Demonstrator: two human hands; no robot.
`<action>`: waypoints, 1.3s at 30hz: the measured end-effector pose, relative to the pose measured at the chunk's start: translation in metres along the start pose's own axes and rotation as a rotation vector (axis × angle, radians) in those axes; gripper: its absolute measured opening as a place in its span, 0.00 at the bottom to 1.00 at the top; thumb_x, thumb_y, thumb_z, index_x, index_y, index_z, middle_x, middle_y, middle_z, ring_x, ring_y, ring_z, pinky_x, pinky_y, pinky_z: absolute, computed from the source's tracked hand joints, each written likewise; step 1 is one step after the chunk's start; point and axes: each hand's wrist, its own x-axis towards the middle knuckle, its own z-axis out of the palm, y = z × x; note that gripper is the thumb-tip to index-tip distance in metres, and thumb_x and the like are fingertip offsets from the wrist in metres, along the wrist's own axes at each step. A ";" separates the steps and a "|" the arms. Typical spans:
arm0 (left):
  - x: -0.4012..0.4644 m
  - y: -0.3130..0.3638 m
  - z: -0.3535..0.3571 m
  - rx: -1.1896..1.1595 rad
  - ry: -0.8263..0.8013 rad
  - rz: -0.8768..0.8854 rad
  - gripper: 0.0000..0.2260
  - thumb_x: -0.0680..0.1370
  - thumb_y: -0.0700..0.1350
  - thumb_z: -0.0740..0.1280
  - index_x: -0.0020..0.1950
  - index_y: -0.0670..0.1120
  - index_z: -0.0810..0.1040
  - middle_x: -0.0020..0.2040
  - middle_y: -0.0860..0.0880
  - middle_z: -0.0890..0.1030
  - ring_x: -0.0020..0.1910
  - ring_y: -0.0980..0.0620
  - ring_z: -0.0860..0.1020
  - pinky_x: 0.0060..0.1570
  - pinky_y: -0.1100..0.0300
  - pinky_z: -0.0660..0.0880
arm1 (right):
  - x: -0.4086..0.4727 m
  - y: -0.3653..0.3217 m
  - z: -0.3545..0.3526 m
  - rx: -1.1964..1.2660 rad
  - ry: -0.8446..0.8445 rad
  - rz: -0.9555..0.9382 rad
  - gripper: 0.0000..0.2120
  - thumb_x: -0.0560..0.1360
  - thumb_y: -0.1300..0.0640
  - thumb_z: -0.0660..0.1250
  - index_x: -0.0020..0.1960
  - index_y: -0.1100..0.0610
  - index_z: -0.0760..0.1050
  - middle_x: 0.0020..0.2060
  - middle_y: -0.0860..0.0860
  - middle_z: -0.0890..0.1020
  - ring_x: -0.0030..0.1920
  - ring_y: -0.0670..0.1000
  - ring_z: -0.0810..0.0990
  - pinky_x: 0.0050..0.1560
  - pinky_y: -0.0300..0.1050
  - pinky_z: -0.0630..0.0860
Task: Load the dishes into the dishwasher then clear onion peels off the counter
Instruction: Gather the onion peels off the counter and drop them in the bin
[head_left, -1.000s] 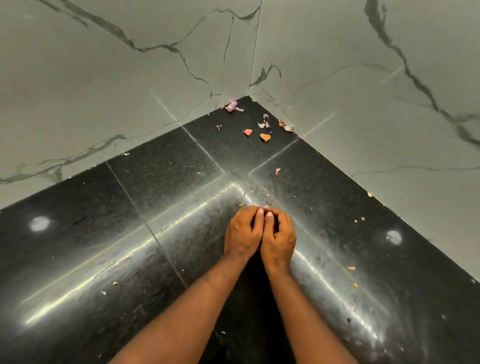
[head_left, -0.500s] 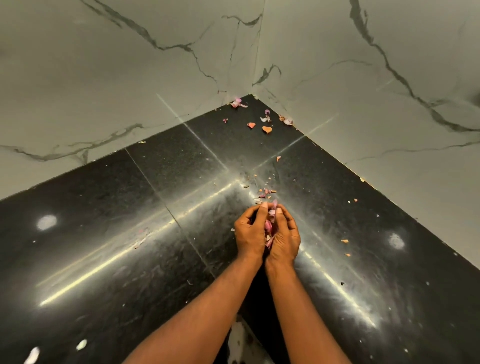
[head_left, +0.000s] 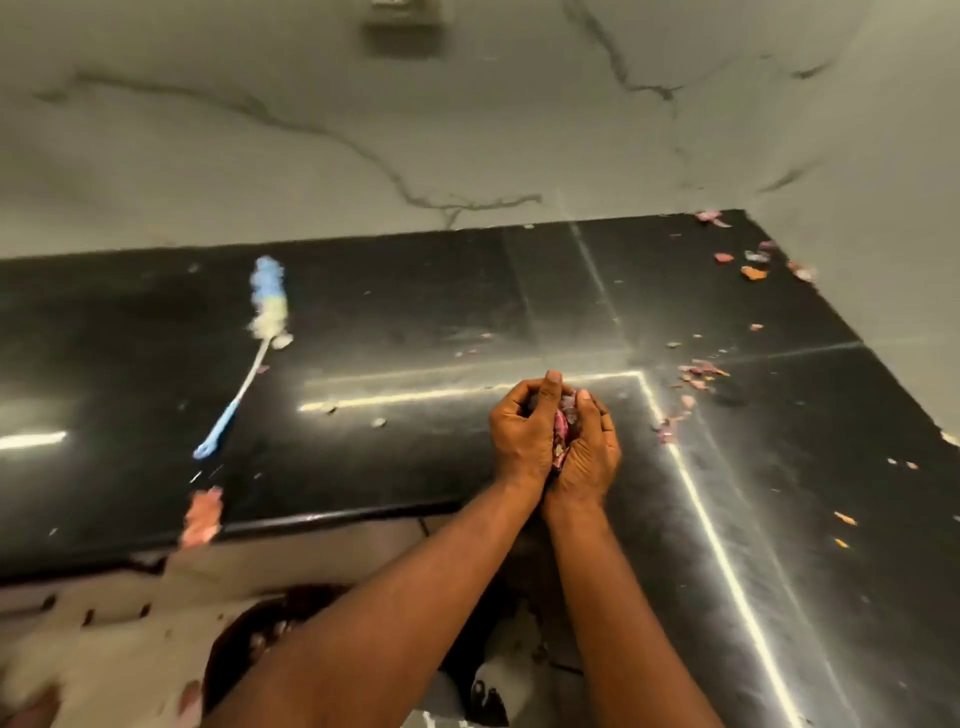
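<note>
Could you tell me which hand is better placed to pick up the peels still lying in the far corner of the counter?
Probably the right hand: the corner peels lie on its side. Both it and the left hand now cup gathered peels, so those must be dropped first.

The counter is glossy black, crossed by thin bright streaks of reflected light. The wall behind it is pale grey-white marble with dark grey veins. A bottle brush near the counter's left end has a light blue handle and a head that is blue at the tip and cream below. Onion peels cupped between the hands are pink and purple; scraps in the counter's far right corner are pink and orange.
</note>
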 end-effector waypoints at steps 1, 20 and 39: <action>-0.005 0.003 -0.022 -0.001 0.055 0.013 0.09 0.80 0.47 0.73 0.41 0.47 0.85 0.40 0.44 0.86 0.40 0.47 0.84 0.46 0.48 0.82 | -0.015 0.015 0.003 -0.008 -0.030 0.047 0.12 0.80 0.63 0.70 0.61 0.68 0.78 0.44 0.59 0.86 0.44 0.56 0.86 0.49 0.51 0.85; -0.107 0.024 -0.367 -0.100 0.935 -0.116 0.13 0.82 0.51 0.71 0.44 0.43 0.86 0.41 0.46 0.87 0.42 0.47 0.86 0.47 0.50 0.84 | -0.258 0.259 0.014 -0.619 -0.411 0.686 0.07 0.80 0.64 0.69 0.56 0.66 0.81 0.45 0.59 0.86 0.43 0.55 0.85 0.47 0.48 0.85; -0.051 -0.162 -0.650 -0.480 1.171 -0.879 0.35 0.83 0.69 0.46 0.78 0.47 0.70 0.73 0.43 0.75 0.72 0.37 0.73 0.71 0.41 0.70 | -0.283 0.552 -0.078 -0.969 0.043 1.003 0.23 0.85 0.57 0.63 0.77 0.63 0.66 0.69 0.62 0.76 0.61 0.63 0.81 0.30 0.42 0.82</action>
